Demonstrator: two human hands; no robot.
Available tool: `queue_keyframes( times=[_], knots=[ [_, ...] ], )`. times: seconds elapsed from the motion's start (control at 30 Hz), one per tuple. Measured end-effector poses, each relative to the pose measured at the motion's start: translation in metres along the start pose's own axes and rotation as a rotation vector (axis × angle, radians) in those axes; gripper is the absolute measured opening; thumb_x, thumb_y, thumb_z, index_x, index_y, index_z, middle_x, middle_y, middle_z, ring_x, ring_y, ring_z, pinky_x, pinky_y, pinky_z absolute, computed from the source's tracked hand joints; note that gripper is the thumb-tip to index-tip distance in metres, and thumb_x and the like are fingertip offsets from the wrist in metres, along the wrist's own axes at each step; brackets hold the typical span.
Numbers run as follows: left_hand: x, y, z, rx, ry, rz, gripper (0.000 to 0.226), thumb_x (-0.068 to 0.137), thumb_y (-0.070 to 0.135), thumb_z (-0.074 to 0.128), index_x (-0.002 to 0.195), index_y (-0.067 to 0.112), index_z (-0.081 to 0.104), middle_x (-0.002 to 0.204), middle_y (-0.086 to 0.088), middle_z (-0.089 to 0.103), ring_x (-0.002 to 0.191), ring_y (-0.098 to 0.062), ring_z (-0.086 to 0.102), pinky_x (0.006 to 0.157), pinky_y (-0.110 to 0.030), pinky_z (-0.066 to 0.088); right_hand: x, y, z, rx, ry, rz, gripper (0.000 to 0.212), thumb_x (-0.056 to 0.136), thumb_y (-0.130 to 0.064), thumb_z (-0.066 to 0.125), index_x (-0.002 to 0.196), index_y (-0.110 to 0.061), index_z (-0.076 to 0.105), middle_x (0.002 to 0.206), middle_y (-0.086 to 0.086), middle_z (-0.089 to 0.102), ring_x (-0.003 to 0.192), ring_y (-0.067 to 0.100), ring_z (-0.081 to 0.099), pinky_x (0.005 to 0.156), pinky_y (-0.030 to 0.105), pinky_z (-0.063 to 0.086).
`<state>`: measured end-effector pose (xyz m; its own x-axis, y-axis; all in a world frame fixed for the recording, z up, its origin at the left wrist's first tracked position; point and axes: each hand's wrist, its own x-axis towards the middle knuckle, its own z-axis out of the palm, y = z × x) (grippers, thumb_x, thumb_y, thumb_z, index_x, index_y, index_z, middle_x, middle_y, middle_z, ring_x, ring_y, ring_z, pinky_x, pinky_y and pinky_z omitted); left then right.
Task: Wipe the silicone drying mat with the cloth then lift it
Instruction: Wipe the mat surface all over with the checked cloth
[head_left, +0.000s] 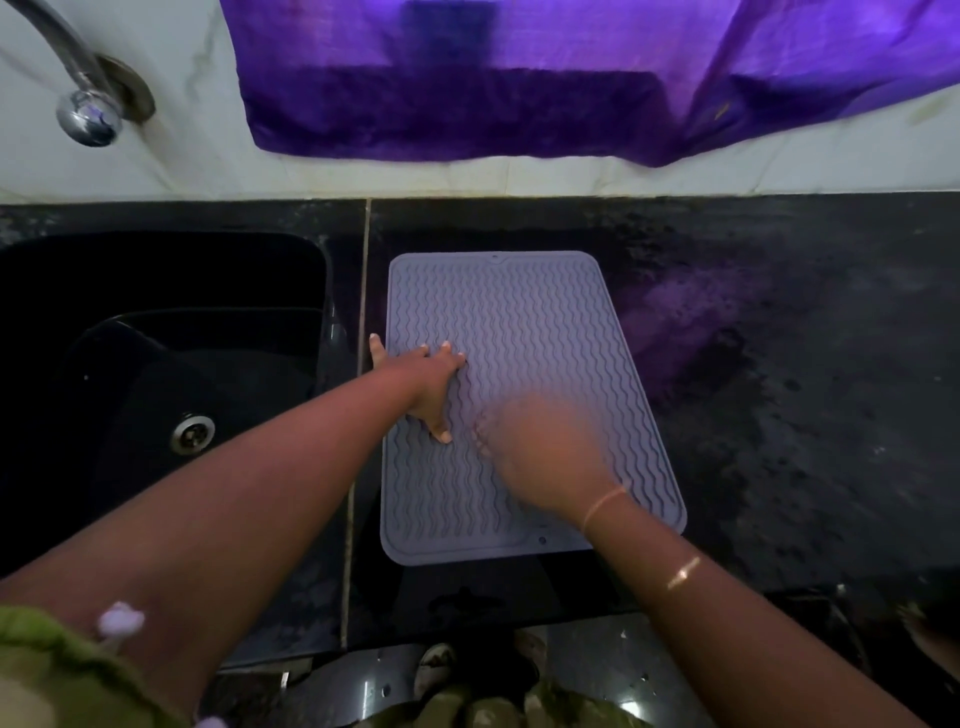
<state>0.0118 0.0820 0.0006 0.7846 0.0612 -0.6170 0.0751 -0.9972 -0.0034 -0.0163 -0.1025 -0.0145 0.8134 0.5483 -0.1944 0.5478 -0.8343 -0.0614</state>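
Observation:
A grey silicone drying mat (519, 312) with wavy ridges lies flat on the black counter, just right of the sink. My left hand (431, 384) presses flat on the mat's left side with its fingers spread, the thumb over the left edge. My right hand (540, 447) is over the lower middle of the mat and is blurred by motion. No cloth shows clearly in it. A thin bracelet sits on the right wrist.
A black sink (156, 270) with a metal drain (192, 432) lies to the left, under a chrome tap (85, 117). A purple fabric (519, 93) hangs on the white wall behind. Dark speckled counter (779, 364) stretches to the right of the mat.

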Motion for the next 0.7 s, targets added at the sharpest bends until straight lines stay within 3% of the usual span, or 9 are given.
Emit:
queue_keyframes(
  times=[0.1, 0.27, 0.37, 0.47, 0.53, 0.7],
  knots=[
    [-0.002, 0.004, -0.002, -0.002, -0.002, -0.018, 0.119, 0.067, 0.045, 0.081, 0.153, 0.026, 0.001, 0.161, 0.003, -0.005, 0.148, -0.022, 0.001, 0.108, -0.069, -0.005, -0.020, 0.007, 0.005, 0.024, 0.008, -0.064, 0.055, 0.084, -0.045, 0.048, 0.135, -0.026, 0.040, 0.134, 0.006, 0.046, 0.115, 0.031, 0.048, 0.092, 0.039, 0.042],
    [-0.006, 0.012, -0.005, 0.021, -0.004, -0.048, 0.116, 0.067, 0.042, 0.082, 0.152, 0.023, 0.006, 0.161, 0.002, -0.002, 0.148, -0.023, 0.004, 0.108, -0.070, -0.005, 0.025, 0.024, -0.022, 0.363, 0.173, -0.051, 0.043, 0.085, -0.038, 0.054, 0.125, -0.025, 0.051, 0.113, 0.001, 0.061, 0.101, 0.023, 0.058, 0.082, 0.033, 0.049],
    [-0.007, 0.014, -0.007, 0.034, -0.009, -0.063, 0.115, 0.068, 0.041, 0.082, 0.152, 0.024, 0.006, 0.161, 0.002, -0.001, 0.148, -0.023, 0.006, 0.108, -0.070, -0.005, 0.075, 0.032, -0.042, 0.521, 0.100, 0.028, 0.043, 0.085, -0.031, 0.057, 0.124, -0.019, 0.047, 0.107, 0.005, 0.061, 0.097, 0.025, 0.059, 0.083, 0.036, 0.049],
    [-0.007, 0.014, -0.007, 0.027, -0.004, -0.071, 0.116, 0.069, 0.041, 0.081, 0.153, 0.025, 0.002, 0.161, 0.002, 0.000, 0.148, -0.023, 0.006, 0.108, -0.070, -0.005, 0.099, 0.025, -0.039, 0.301, -0.068, 0.014, 0.037, 0.085, -0.037, 0.055, 0.119, -0.022, 0.054, 0.111, 0.007, 0.062, 0.105, 0.028, 0.058, 0.088, 0.040, 0.048],
    [-0.008, 0.014, -0.006, 0.012, 0.000, -0.073, 0.116, 0.069, 0.041, 0.081, 0.153, 0.025, 0.003, 0.161, 0.001, 0.001, 0.148, -0.023, 0.005, 0.108, -0.070, -0.005, 0.092, 0.018, -0.034, 0.085, -0.077, -0.042, 0.035, 0.084, -0.037, 0.055, 0.116, -0.022, 0.056, 0.113, 0.005, 0.061, 0.107, 0.030, 0.055, 0.088, 0.041, 0.047],
    [-0.004, 0.012, -0.004, 0.005, -0.008, -0.096, 0.118, 0.065, 0.043, 0.083, 0.152, 0.023, 0.007, 0.160, -0.005, 0.012, 0.147, -0.025, 0.011, 0.108, -0.069, -0.006, 0.048, 0.022, -0.015, 0.047, -0.055, -0.092, 0.034, 0.085, -0.036, 0.052, 0.115, -0.021, 0.055, 0.117, 0.003, 0.060, 0.110, 0.032, 0.052, 0.090, 0.043, 0.046]
  ],
)
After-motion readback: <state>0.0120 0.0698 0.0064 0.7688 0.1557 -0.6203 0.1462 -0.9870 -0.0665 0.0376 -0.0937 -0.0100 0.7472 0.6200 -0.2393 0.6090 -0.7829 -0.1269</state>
